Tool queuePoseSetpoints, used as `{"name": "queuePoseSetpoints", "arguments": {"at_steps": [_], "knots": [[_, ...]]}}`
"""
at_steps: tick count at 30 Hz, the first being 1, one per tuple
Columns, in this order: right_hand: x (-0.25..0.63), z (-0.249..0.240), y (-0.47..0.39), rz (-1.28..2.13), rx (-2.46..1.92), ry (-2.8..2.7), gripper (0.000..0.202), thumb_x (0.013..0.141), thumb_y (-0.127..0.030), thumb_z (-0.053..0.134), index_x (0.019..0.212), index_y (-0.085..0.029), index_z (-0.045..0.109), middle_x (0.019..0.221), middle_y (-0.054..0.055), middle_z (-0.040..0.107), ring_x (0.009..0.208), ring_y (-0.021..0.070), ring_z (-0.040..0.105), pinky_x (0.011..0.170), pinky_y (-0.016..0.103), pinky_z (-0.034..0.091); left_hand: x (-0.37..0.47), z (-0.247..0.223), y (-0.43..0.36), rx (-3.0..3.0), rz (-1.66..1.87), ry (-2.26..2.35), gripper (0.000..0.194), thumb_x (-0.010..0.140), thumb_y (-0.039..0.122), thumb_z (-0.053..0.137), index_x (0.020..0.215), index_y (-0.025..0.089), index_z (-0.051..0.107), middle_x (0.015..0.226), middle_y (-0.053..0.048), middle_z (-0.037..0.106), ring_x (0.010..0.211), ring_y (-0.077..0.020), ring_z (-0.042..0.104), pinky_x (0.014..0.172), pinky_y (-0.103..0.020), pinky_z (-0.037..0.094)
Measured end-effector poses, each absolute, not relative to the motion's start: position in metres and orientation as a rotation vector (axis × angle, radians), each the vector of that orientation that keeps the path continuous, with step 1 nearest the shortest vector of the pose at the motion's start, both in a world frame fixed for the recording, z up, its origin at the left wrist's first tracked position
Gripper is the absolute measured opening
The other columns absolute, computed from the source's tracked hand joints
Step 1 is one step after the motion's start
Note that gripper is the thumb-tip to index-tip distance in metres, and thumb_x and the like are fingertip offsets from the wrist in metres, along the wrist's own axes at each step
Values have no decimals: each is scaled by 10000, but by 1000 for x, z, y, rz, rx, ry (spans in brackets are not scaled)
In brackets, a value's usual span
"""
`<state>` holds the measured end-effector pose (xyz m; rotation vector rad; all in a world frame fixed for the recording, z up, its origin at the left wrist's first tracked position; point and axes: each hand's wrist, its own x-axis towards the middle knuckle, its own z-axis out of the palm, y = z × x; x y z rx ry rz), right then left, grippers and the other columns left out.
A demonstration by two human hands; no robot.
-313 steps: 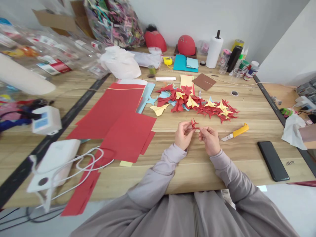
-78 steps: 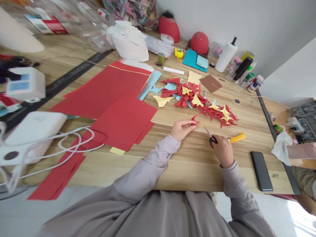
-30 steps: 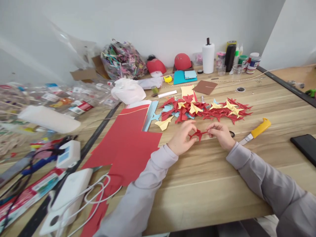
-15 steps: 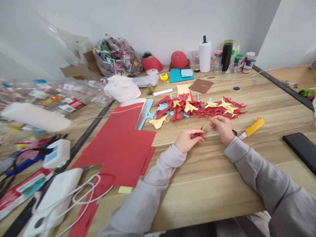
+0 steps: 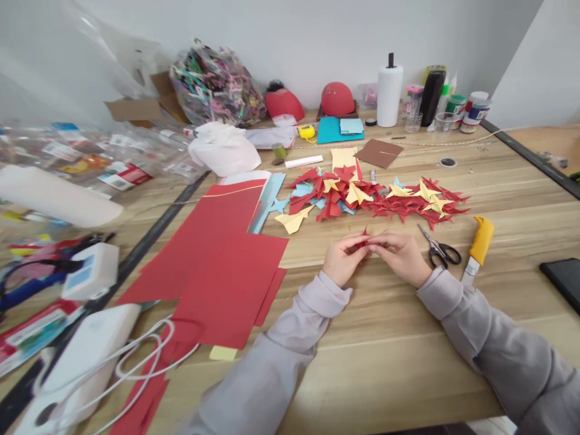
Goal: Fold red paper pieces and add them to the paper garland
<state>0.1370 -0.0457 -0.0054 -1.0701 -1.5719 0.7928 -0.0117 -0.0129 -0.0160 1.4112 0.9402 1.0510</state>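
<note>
Between my two hands is a small folded red paper piece (image 5: 363,240), mostly covered by fingers, with one pointed tip sticking up. My left hand (image 5: 343,258) pinches it from the left. The fingertips of my right hand (image 5: 402,256) close on its right side, touching the left fingers. Just beyond my hands lies a long heap of folded paper shapes (image 5: 394,208), mostly red with some yellow and blue. Black-handled scissors (image 5: 438,248) rest right of my right hand, beside a yellow-handled knife (image 5: 481,238) whose blade is partly behind my sleeve.
Large red paper sheets (image 5: 231,281) cover the table on the left, near a white cable (image 5: 136,362) and a white power strip (image 5: 86,368). A black phone (image 5: 562,279) lies at the right. Bottles, jars and a white tumbler (image 5: 389,96) stand along the back wall.
My right hand has moved left and now grips the red paper piece with the left hand. The scissors, hidden before, show fully. The whole view has shifted slightly.
</note>
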Motion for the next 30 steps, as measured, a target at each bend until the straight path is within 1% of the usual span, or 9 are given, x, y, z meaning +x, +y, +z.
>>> {"name": "queuePoseSetpoints", "arguments": {"at_steps": [2, 6, 8, 12, 14, 17, 20, 26, 30], "knots": [[137, -6, -43, 767, -1092, -1593, 129, 777, -282, 592, 825, -223, 696, 795, 58, 671, 741, 177, 613, 694, 314, 481, -11, -15, -13, 1368, 1049, 941, 251, 608, 257, 710, 839, 159, 712, 1073, -111, 638, 944, -203, 602, 802, -329, 509], [139, -7, -41, 819, -1124, -1569, 135, 783, -293, 584, 802, -205, 684, 766, 52, 662, 698, 166, 605, 648, 292, 473, -10, -10, -15, 1202, 1009, 925, 300, 578, 278, 735, 843, 142, 702, 1161, -120, 592, 671, -126, 625, 577, -269, 539], [139, -7, -42, 846, -1144, -1556, 139, 787, -294, 577, 796, -190, 670, 762, 52, 658, 680, 159, 596, 627, 284, 466, -10, -7, -16, 1158, 995, 925, 298, 564, 270, 746, 822, 130, 696, 1151, -120, 597, 595, -91, 608, 529, -239, 528], [140, -6, -43, 907, -1172, -1535, 153, 778, -306, 581, 769, -169, 647, 729, 51, 647, 651, 156, 584, 608, 287, 461, -12, -5, -15, 1128, 960, 930, 274, 545, 268, 757, 757, 112, 680, 1131, -122, 604, 585, -89, 611, 506, -227, 526], [140, -5, -43, 964, -1170, -1503, 164, 760, -322, 600, 751, -163, 639, 725, 52, 646, 648, 159, 586, 608, 292, 465, -14, -5, -13, 1126, 928, 912, 263, 532, 260, 764, 720, 104, 666, 1074, -118, 630, 585, -97, 614, 503, -228, 526], [141, -5, -42, 1056, -1144, -1454, 176, 736, -338, 624, 730, -163, 629, 723, 53, 652, 695, 171, 600, 642, 302, 473, -15, -4, -10, 1114, 858, 892, 254, 525, 251, 769, 683, 97, 643, 835, -84, 684, 575, -113, 618, 498, -219, 515], [142, -6, -41, 1133, -1109, -1433, 186, 736, -348, 624, 725, -162, 621, 700, 46, 648, 710, 170, 608, 667, 308, 480, -16, -1, -8, 1088, 825, 880, 256, 537, 260, 765, 679, 102, 622, 636, -39, 662, 567, -126, 621, 492, -214, 503], [142, -6, -41, 1178, -1065, -1390, 228, 717, -363, 643, 825, -164, 620, 757, 50, 655, 699, 162, 617, 662, 308, 492, -15, 2, -7, 1111, 771, 881, 276, 540, 291, 764, 682, 114, 607, 583, -20, 649, 505, -107, 596, 490, -219, 494], [143, -6, -42, 1136, -1121, -1456, 212, 741, -371, 617, 756, -159, 622, 717, 48, 655, 680, 159, 607, 662, 307, 490, -16, 2, -7, 1136, 749, 889, 285, 536, 305, 765, 682, 115, 610, 583, -22, 651, 485, -101, 586, 489, -223, 492]]}}
